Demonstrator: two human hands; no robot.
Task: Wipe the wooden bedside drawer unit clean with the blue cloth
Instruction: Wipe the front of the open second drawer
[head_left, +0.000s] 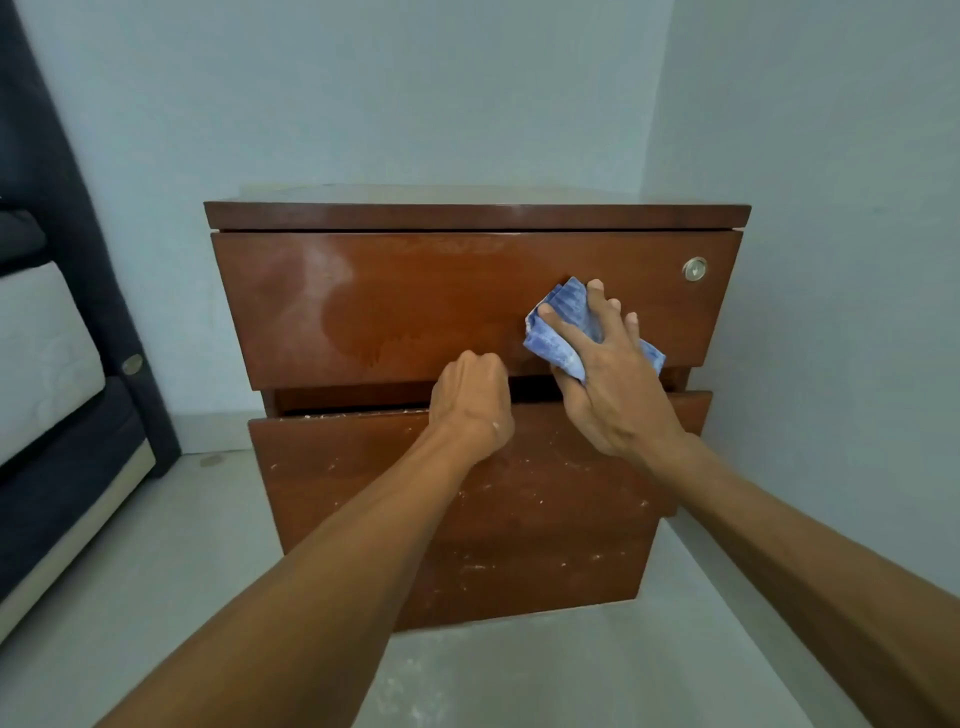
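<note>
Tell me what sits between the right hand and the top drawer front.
The folded blue cloth: the right hand presses it against the top drawer front. The head view shows it.

A home bedroom: a mattress (41, 353) on a dark bed frame (88, 249) at left, a wooden drawer unit (415, 291) against pale walls (363, 104).

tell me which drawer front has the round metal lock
The upper drawer front, where the right hand presses the blue cloth; the lock sits near its right end. The lower drawer front has none.
</note>
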